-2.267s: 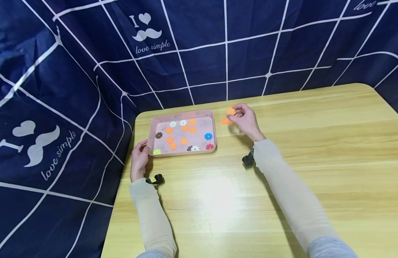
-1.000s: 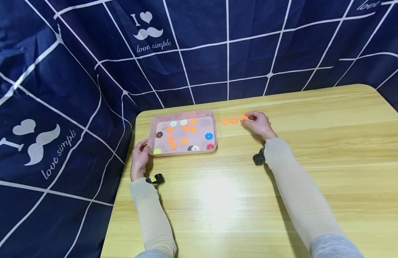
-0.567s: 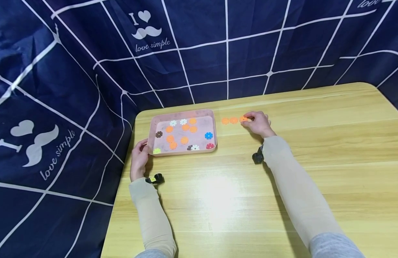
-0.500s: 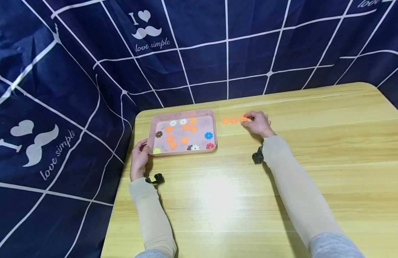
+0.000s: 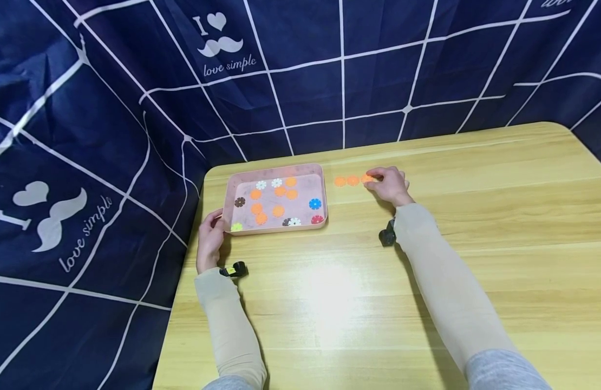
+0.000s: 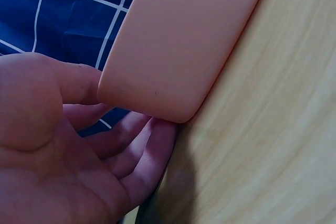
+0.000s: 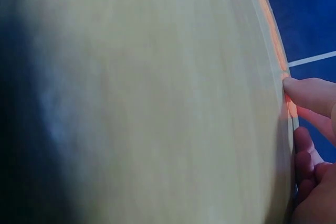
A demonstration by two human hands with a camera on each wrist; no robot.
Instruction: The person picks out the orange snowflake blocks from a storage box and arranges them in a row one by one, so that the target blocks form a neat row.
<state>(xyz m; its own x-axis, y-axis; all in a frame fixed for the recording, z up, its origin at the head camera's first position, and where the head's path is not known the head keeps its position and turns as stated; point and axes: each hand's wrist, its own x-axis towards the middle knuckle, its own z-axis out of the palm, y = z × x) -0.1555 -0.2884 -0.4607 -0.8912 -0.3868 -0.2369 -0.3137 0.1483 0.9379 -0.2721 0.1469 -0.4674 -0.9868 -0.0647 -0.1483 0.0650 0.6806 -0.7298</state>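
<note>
My left hand (image 5: 210,241) grips the near left corner of a shallow pink tray (image 5: 266,231); in the left wrist view the thumb lies at the rim and the fingers curl behind the corner of the tray wall (image 6: 173,45). To the right of the tray, two orange notched plastic discs (image 5: 346,181) lie flat in a row. A third orange disc (image 5: 366,177) sits at the row's right end, pinched between the thumb and fingers of my right hand (image 5: 390,187). The right wrist view shows the thumb on this disc (image 7: 292,107), close over the tabletop.
Inside the tray are several more orange discs (image 5: 278,211), two white ones at the back, and brown, blue (image 5: 314,203), red and yellow-green ones. The wooden table (image 5: 300,303) ends at a dark blue, white-lined cloth (image 5: 305,97) behind and to the left.
The right hand has carried the raised orange disc rightward and down to the end of the row, where it has stayed for the last half second. My left hand keeps its grip on the tray.
</note>
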